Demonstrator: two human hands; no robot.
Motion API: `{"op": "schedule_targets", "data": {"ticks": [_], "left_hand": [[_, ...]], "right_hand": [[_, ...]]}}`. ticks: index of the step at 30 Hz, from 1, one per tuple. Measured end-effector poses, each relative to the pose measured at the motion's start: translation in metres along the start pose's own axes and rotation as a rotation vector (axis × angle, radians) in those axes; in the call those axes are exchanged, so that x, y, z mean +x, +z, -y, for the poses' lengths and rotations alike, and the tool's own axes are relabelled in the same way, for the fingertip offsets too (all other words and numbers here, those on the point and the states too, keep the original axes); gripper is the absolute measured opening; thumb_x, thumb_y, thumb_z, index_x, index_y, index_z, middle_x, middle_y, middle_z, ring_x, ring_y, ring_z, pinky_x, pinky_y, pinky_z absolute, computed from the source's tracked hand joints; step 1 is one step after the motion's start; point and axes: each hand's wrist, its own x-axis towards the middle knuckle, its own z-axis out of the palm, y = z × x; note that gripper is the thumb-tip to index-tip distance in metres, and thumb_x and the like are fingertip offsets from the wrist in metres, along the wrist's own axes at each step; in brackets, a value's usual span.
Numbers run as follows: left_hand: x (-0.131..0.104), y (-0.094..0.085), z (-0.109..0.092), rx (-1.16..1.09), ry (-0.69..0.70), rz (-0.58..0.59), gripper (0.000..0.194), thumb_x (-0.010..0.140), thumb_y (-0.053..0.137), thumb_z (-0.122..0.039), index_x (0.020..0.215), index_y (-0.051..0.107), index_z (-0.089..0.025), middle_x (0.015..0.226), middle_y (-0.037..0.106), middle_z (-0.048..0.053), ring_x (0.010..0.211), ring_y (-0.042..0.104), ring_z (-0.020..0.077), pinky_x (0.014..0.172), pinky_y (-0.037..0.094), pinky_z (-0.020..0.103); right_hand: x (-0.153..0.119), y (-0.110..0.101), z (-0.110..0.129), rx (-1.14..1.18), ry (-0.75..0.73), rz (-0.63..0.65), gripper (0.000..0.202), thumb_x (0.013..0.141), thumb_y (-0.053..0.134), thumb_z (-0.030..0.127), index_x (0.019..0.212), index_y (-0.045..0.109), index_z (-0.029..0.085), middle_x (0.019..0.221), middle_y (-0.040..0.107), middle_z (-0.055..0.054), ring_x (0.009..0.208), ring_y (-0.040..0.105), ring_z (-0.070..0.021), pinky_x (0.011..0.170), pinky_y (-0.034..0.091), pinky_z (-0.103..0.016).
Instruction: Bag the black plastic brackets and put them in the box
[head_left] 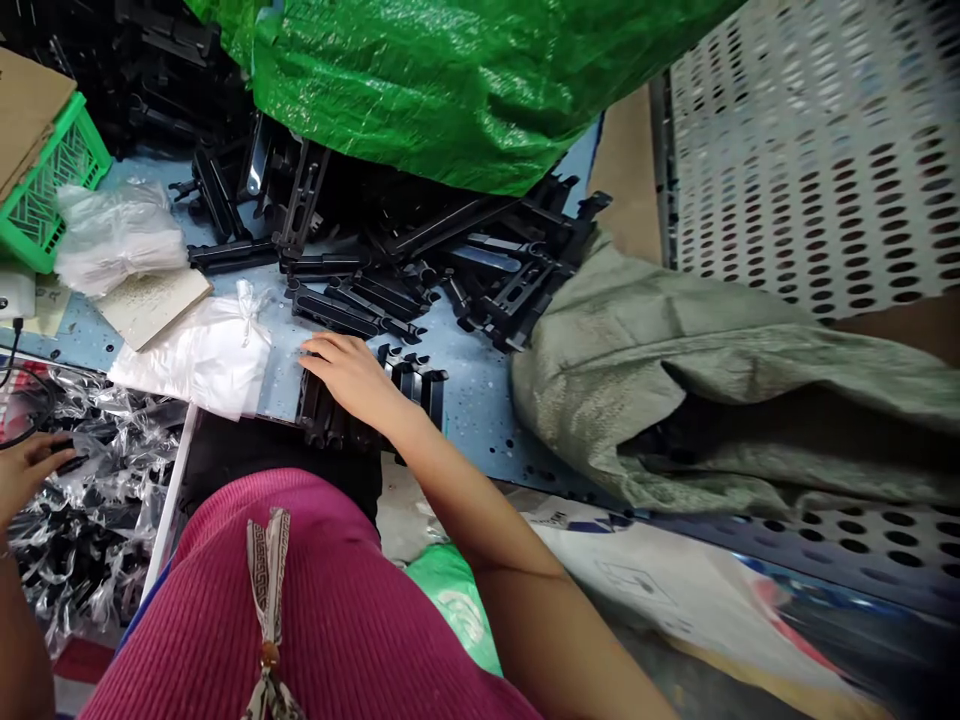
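My right hand (349, 375) rests palm down over a row of black plastic bracket-like parts (416, 378) at the table's front edge. Its fingers are stretched out to the left, and it hides part of the row. At the far left, my left hand (30, 470) is partly cut off by the frame. A dark part in clear plastic (69, 460) appears between its fingers, above a box of bagged black parts (97, 500). A stack of clear plastic bags (217, 350) lies left of my right hand. Behind it, more black brackets (360, 300) lie in a loose heap.
A green plastic sack (450, 90) covers the back of the heap. On the right lies a grey-green woven sack (637, 370) beside a perforated metal panel (825, 160). A green basket (56, 180), another bag bundle (124, 235) and a small board (154, 305) are at left.
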Motion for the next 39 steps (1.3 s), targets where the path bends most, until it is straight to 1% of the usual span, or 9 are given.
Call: {"op": "schedule_targets", "data": {"ticks": [2,4,10,13,22,28,32,37,39], "left_hand": [[0.007,0.019,0.017,0.136,-0.100,-0.047,0.021,0.079,0.074,-0.045,0.079,0.075,-0.024,0.064,0.070,-0.002,0.056,0.066,0.0202,0.049,0.045,0.027],[0.014,0.040,-0.001,0.178,-0.076,-0.079,0.021,0.084,0.069,-0.044,0.081,0.074,-0.024,0.071,0.072,-0.002,0.065,0.068,0.0203,0.059,0.050,0.029],[0.049,0.125,-0.174,-0.003,0.391,-0.173,0.022,0.093,0.066,-0.040,0.089,0.069,-0.019,0.095,0.070,0.009,0.092,0.066,0.0236,0.080,0.054,0.034],[0.071,0.155,-0.219,0.110,0.403,-0.099,0.016,0.089,0.071,-0.032,0.085,0.068,-0.017,0.097,0.067,0.014,0.095,0.064,0.0284,0.077,0.053,0.037],[0.097,0.129,-0.194,-0.554,0.154,0.136,0.019,0.088,0.067,-0.033,0.077,0.070,-0.017,0.090,0.070,0.006,0.083,0.066,0.0180,0.076,0.054,0.032],[0.078,0.115,-0.202,-0.342,0.357,-0.145,0.013,0.090,0.061,-0.021,0.089,0.073,-0.018,0.116,0.071,0.012,0.100,0.069,0.0213,0.084,0.059,0.037],[0.080,0.111,-0.193,-0.097,0.513,-0.089,0.032,0.091,0.049,-0.012,0.101,0.078,-0.018,0.120,0.073,0.012,0.112,0.068,0.0262,0.099,0.057,0.047],[0.089,0.115,-0.185,-0.298,0.385,-0.098,0.045,0.089,0.054,-0.011,0.130,0.070,-0.020,0.130,0.070,0.011,0.107,0.070,0.0199,0.090,0.061,0.035],[0.083,0.114,-0.187,-0.336,0.400,-0.145,0.047,0.092,0.055,-0.012,0.136,0.067,-0.023,0.133,0.068,0.011,0.101,0.070,0.0167,0.087,0.061,0.032]], "right_hand": [[0.001,-0.003,-0.010,0.029,-0.054,0.014,0.033,0.097,0.054,0.006,0.118,0.076,0.021,0.130,0.071,-0.012,0.132,0.055,-0.0303,0.104,0.048,-0.050],[-0.002,-0.010,-0.015,0.104,-0.079,-0.028,0.034,0.099,0.052,0.010,0.118,0.076,0.024,0.127,0.072,-0.009,0.127,0.058,-0.0274,0.104,0.049,-0.048],[-0.010,-0.026,-0.009,0.377,0.067,-0.301,0.034,0.102,0.050,0.023,0.128,0.071,0.029,0.129,0.069,-0.008,0.122,0.062,-0.0263,0.108,0.049,-0.049],[-0.010,-0.020,0.000,0.555,0.212,-0.371,0.031,0.096,0.061,0.030,0.126,0.070,0.026,0.123,0.069,-0.009,0.118,0.064,-0.0270,0.107,0.050,-0.048],[0.009,0.015,0.059,1.905,0.496,0.018,0.039,0.074,0.087,0.045,0.098,0.072,0.018,0.087,0.074,-0.004,0.086,0.073,-0.0205,0.078,0.062,-0.036],[0.040,0.031,0.073,1.962,0.584,-0.064,0.030,0.073,0.089,0.035,0.086,0.069,0.016,0.076,0.071,-0.001,0.073,0.070,-0.0138,0.068,0.061,-0.025],[0.018,0.020,0.069,1.935,0.588,-0.141,0.030,0.074,0.088,0.036,0.086,0.068,0.017,0.077,0.072,-0.001,0.070,0.071,-0.0137,0.064,0.061,-0.024],[-0.017,0.032,0.077,2.198,0.496,0.427,0.026,0.087,0.076,0.034,0.095,0.064,0.012,0.078,0.074,-0.008,0.062,0.071,-0.0153,0.054,0.060,-0.023],[-0.019,0.045,0.080,2.327,0.539,0.501,0.019,0.090,0.071,0.029,0.094,0.062,0.012,0.084,0.076,-0.010,0.064,0.071,-0.0129,0.053,0.058,-0.018]]}}
